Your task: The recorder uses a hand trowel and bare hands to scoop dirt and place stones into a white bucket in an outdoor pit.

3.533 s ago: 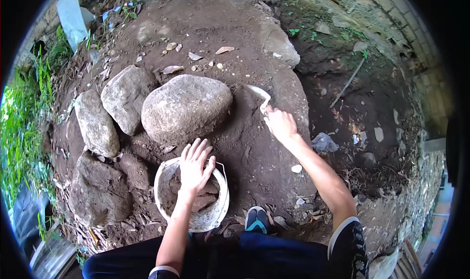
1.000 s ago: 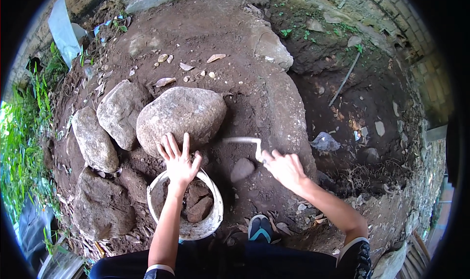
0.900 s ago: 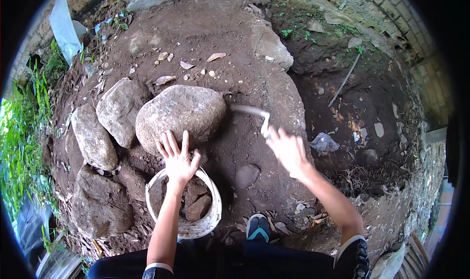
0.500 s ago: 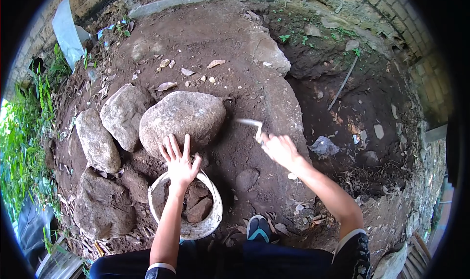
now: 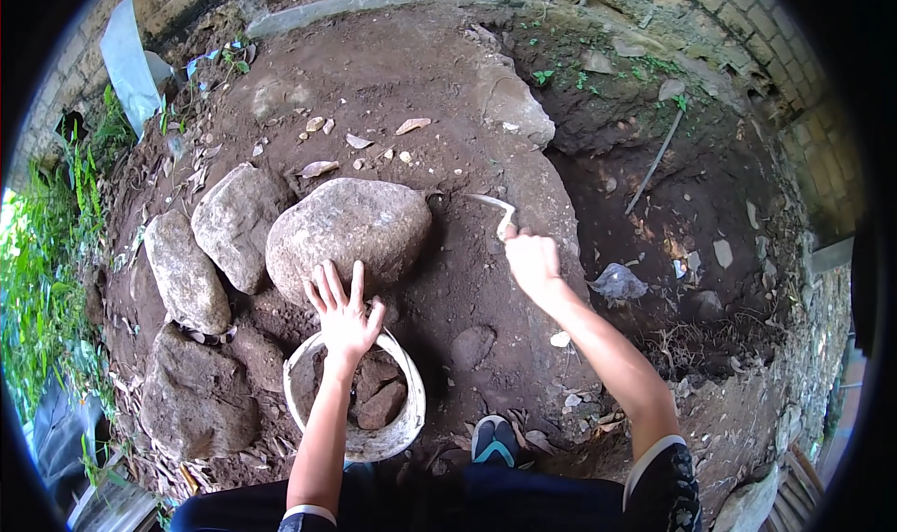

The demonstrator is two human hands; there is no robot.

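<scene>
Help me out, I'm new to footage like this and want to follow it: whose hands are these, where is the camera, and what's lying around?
There is no machine here, just a person's two bare hands. The view comes from the left of two fisheye cameras worn on the head, looking down, so edges bend and the rim goes black.

The left hand is open, fingers spread over the near side of a large pale stone. The right hand grips a hand tool with a bent neck and a light blade.

Below the left hand stands a dirty white bucket with brown lumps inside. More big stones lie to the left on bare soil.
</scene>
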